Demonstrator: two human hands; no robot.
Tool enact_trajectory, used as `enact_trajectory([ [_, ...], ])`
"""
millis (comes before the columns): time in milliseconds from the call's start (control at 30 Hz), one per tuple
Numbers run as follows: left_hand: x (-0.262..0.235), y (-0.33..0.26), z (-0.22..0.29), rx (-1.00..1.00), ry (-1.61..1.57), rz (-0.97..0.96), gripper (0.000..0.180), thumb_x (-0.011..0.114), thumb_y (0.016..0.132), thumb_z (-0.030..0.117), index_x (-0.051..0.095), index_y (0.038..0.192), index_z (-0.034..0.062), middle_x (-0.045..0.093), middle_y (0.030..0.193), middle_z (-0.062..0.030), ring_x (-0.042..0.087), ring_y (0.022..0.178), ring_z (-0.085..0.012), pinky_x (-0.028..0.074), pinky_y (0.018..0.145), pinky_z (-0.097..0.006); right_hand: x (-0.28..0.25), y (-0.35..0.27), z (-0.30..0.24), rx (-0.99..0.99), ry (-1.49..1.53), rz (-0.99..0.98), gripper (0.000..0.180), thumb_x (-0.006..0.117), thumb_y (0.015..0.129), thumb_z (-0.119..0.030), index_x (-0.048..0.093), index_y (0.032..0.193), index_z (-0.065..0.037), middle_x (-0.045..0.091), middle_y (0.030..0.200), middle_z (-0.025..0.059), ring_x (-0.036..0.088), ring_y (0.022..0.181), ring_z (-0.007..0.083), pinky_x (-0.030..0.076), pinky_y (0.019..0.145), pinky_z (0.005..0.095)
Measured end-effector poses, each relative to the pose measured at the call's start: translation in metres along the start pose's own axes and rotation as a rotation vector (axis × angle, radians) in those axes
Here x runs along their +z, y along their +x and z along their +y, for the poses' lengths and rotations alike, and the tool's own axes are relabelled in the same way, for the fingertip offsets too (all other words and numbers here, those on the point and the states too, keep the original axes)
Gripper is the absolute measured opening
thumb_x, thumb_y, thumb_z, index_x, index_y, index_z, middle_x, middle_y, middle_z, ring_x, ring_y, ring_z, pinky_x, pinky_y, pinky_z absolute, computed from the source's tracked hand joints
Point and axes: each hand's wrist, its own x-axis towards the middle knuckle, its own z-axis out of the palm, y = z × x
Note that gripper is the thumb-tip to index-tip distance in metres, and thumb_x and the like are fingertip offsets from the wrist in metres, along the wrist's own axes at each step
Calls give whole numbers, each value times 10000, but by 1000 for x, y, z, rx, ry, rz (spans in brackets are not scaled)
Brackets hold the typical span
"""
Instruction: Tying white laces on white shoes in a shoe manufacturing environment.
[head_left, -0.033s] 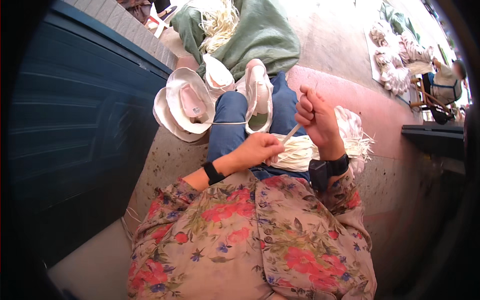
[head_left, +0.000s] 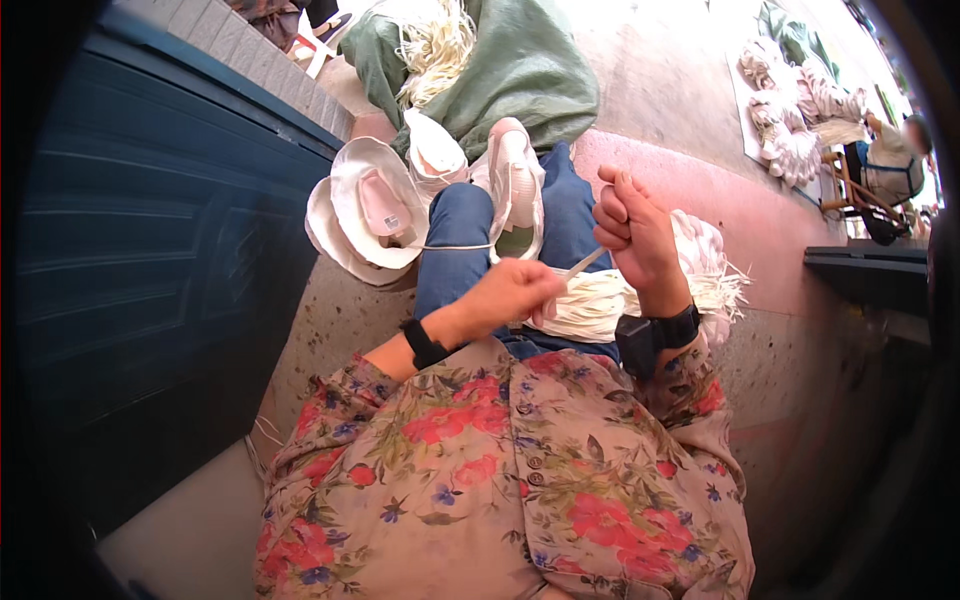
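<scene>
A white shoelace (head_left: pixel 584 264) runs between my hands, one stretch of it slanting upward to the right. My left hand (head_left: pixel 520 292) pinches its lower end above my lap. Raised to the right, my right hand (head_left: pixel 634 222) is closed around the other end. Under the hands a bundle of off-white shoelaces (head_left: pixel 590 308) lies across my thighs. Between my knees rests a white shoe (head_left: pixel 516 190), its opening toward me. A pale cord (head_left: pixel 455 247) passes over my left thigh from the shoe.
More white shoe uppers (head_left: pixel 352 205) sit beside my left knee. A green sack (head_left: pixel 530 70) with loose laces (head_left: pixel 440 50) lies ahead. A dark blue panelled board (head_left: pixel 180 230) stands at left. Piled white shoes (head_left: pixel 785 125) and a seated person (head_left: pixel 885 175) are at far right.
My left hand has shifted very slightly to the left. Both hands keep their hold on the lace.
</scene>
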Motion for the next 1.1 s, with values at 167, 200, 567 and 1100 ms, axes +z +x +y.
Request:
enact_trajectory([
  [167,-31,41,-21,-219,-586,335,280,432,868,183,397,1086,11,488,1023,-119,565,691,-191,471,521,-280,-33,28,18,-101,-819,307,267,436,877,-264,587,839,-47,481,555,19,452,470,111,350,428,230],
  [200,-35,55,-28,-211,-578,330,280,432,868,183,397,1086,11,488,1023,-119,565,691,-191,471,521,-280,-40,38,32,-120,-1090,329,269,456,855,-271,585,821,-36,533,617,82,515,549,194,397,498,292],
  [567,-48,131,-84,-97,-1158,596,146,379,895,190,446,926,64,498,924,-68,511,821,-199,479,704,-336,-62,52,86,17,-1868,314,384,535,753,-398,542,774,-14,590,727,191,580,722,353,449,638,432],
  [1100,-22,81,-53,-56,-827,713,93,522,838,121,476,902,71,560,806,-41,566,655,-129,400,428,-189,-60,61,85,59,-1767,267,310,527,766,-319,591,820,-20,603,785,181,582,750,336,451,660,416],
])
